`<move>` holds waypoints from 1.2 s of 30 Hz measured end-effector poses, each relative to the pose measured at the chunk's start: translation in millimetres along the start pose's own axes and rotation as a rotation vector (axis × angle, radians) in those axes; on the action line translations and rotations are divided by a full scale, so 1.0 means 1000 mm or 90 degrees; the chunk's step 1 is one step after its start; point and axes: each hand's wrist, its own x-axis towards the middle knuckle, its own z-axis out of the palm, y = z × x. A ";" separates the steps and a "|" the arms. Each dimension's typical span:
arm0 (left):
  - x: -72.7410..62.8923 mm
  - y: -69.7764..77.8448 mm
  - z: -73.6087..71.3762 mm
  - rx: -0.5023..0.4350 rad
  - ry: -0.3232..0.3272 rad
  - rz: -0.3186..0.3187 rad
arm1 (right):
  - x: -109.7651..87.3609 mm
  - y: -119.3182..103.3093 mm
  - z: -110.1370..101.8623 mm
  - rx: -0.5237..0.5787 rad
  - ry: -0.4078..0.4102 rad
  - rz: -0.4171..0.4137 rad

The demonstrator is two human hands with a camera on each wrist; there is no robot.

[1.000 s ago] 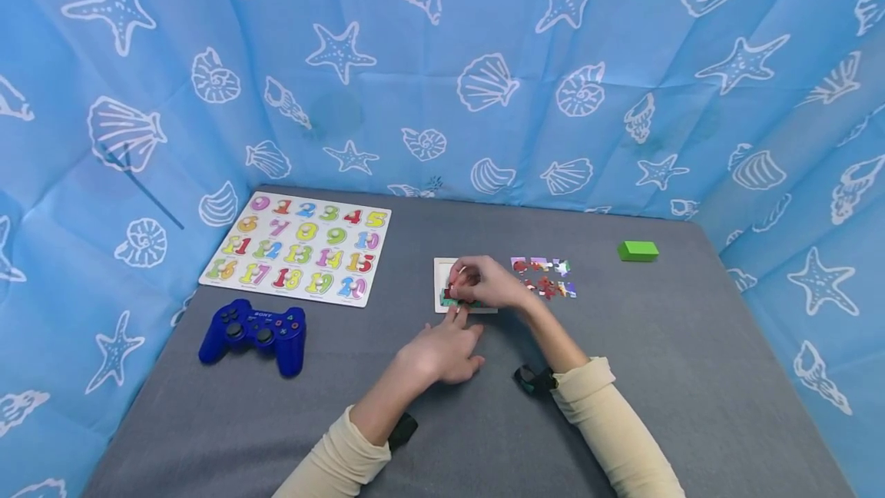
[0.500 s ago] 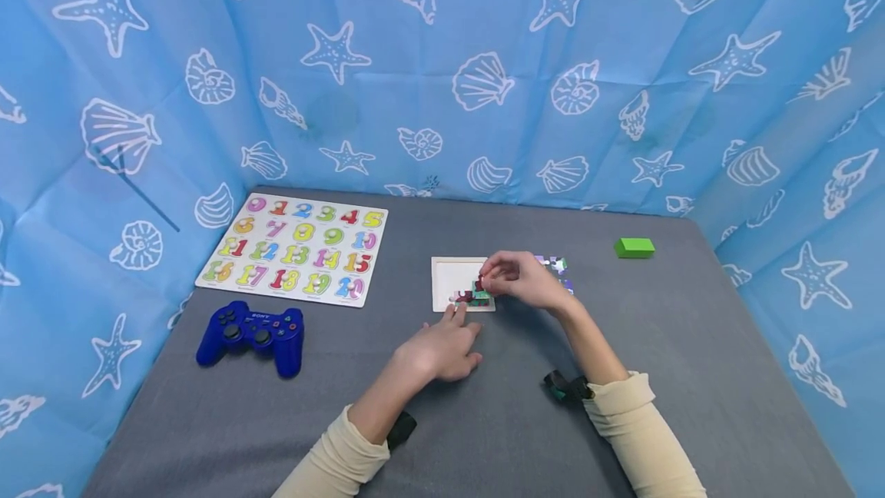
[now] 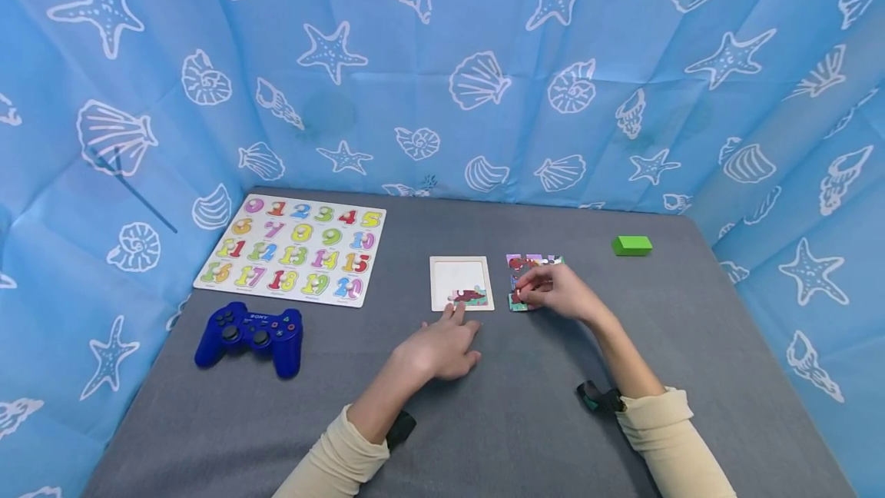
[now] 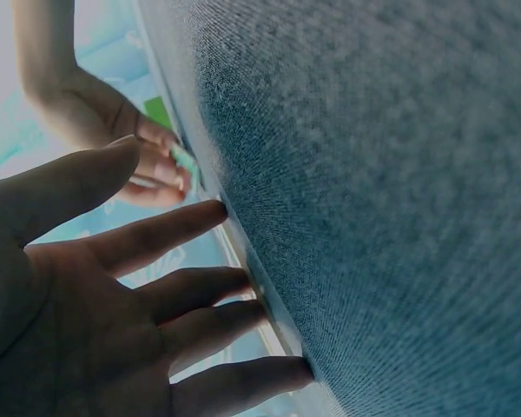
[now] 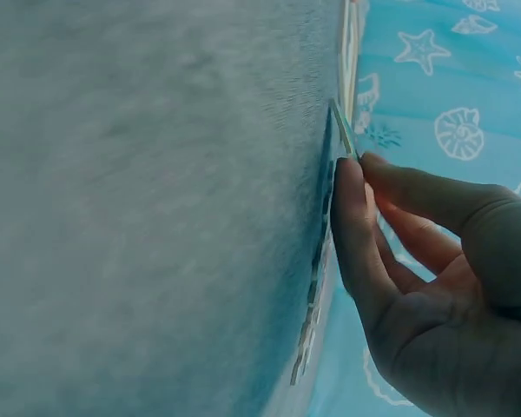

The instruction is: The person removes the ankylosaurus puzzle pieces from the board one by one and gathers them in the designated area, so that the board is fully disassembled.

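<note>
A small square puzzle tray with a pale rim lies mid-table, several joined jigsaw pieces in its lower right part. My left hand has its fingers spread, fingertips at the tray's near edge. To the right of the tray, my right hand pinches a jigsaw piece with green and dark red on it. In the right wrist view this thin piece is tilted between thumb and forefinger. Loose jigsaw pieces lie beneath and behind that hand, which partly hides them.
At the back left lies a number board with coloured numerals. A blue game controller sits in front of it. A green block stands at the back right. Patterned blue curtains enclose the table's back and sides.
My right hand has moved right from over the tray to the loose pieces, carrying a jigsaw piece. My left hand has stayed at the tray's near edge. The head view has shifted slightly.
</note>
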 end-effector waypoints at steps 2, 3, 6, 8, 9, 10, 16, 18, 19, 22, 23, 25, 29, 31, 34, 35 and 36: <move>-0.006 0.003 -0.005 -0.005 -0.002 -0.001 | -0.002 0.002 0.000 -0.007 -0.001 0.008; -0.010 0.005 -0.008 -0.007 -0.002 -0.003 | -0.003 0.002 -0.001 -0.012 -0.001 0.010; -0.021 0.011 -0.017 -0.011 -0.001 -0.002 | -0.005 0.003 -0.001 -0.020 0.000 0.019; -0.027 0.014 -0.023 -0.013 -0.002 -0.001 | -0.005 0.003 -0.001 -0.023 0.002 0.024; -0.029 0.015 -0.024 -0.014 -0.002 0.001 | -0.005 0.003 -0.001 -0.025 0.002 0.028; -0.030 0.016 -0.025 -0.013 -0.002 0.004 | -0.005 0.003 -0.001 -0.029 0.004 0.031; -0.034 0.018 -0.028 -0.011 0.002 0.008 | -0.006 0.002 -0.002 -0.047 0.021 0.050; -0.035 0.018 -0.027 -0.011 0.009 0.009 | -0.005 -0.001 -0.002 -0.050 0.029 0.042; -0.035 0.018 -0.027 -0.010 0.012 0.010 | -0.003 -0.002 -0.001 -0.052 0.034 0.037; -0.034 0.017 -0.026 -0.007 0.019 0.010 | 0.002 -0.008 0.004 -0.052 0.035 0.005; -0.033 0.017 -0.026 -0.006 0.021 0.009 | 0.004 -0.010 0.007 -0.049 0.030 -0.009; -0.032 0.017 -0.025 -0.005 0.018 0.006 | 0.009 -0.014 0.012 -0.042 0.017 -0.024; -0.031 0.017 -0.024 -0.005 0.012 0.002 | 0.018 -0.023 0.025 -0.012 -0.020 -0.048; -0.031 0.017 -0.025 -0.004 0.012 0.003 | 0.024 -0.027 0.031 -0.005 -0.037 -0.055; -0.031 0.017 -0.025 0.001 0.014 0.005 | 0.032 -0.032 0.039 -0.013 -0.061 -0.072; -0.031 0.017 -0.025 0.000 0.014 0.007 | 0.035 -0.033 0.041 -0.020 -0.065 -0.076; -0.031 0.017 -0.025 0.000 0.014 0.008 | 0.038 -0.034 0.043 -0.020 -0.073 -0.079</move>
